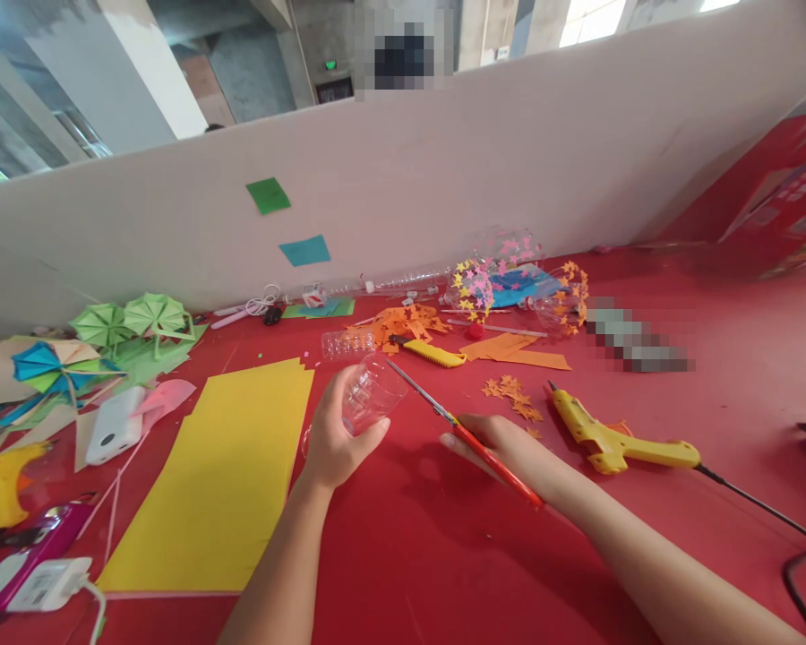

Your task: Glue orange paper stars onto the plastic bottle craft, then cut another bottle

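My left hand (342, 430) is wrapped round a clear cut plastic bottle piece (378, 390), its open rim facing right. In my right hand (501, 439) is a pair of scissors (436, 403) with red handles, the blade tips close by the rim of the plastic. Whether the blades touch the rim I cannot tell. Behind the left hand another clear bottle piece (349, 344) lies on its side. A yellow utility knife (433, 352) rests just beyond the scissors.
Yellow paper sheets (221, 466) lie at left, near folded green paper umbrellas (154, 313). A yellow glue gun (618, 443) with a cord is at right. Orange paper stars (512, 394) and star-covered plastic pieces (503, 269) lie farther back. A white partition (403, 188) borders the red table.
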{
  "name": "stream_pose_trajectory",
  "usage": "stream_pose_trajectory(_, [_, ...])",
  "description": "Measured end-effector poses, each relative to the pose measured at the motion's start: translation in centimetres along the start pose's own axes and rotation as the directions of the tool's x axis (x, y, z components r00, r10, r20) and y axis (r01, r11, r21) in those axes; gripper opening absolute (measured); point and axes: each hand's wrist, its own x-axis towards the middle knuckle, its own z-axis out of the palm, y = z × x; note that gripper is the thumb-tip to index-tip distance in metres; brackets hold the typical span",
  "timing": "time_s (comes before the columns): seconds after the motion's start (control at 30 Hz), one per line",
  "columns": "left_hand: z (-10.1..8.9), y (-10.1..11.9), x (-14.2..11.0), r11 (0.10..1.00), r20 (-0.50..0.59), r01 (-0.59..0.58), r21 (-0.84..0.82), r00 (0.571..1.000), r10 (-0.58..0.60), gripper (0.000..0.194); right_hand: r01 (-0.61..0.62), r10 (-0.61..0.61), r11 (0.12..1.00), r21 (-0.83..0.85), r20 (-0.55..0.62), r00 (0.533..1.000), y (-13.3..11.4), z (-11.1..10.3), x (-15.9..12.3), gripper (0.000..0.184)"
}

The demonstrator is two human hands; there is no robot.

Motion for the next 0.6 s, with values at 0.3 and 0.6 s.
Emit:
stream_pose_trajectory(0.3, [-0.08, 0.06, 0.00, 0.996, 0.057, 0.062, -0.062, 0.997, -0.059, 0.064, -0.002, 0.000, 0.996, 0.085, 0.017, 1.000, -0.01, -0.30, -0.15, 0.049])
stream_pose_trajectory(0.6, [-0.61, -0.42, -0.01, 0.986, 0.085, 0.074, -0.149, 0.994, -0.062, 0.060, 0.012, -0.013, 0.996, 0.091, 0.011, 1.000, 0.62, -0.15, 0.39, 0.052])
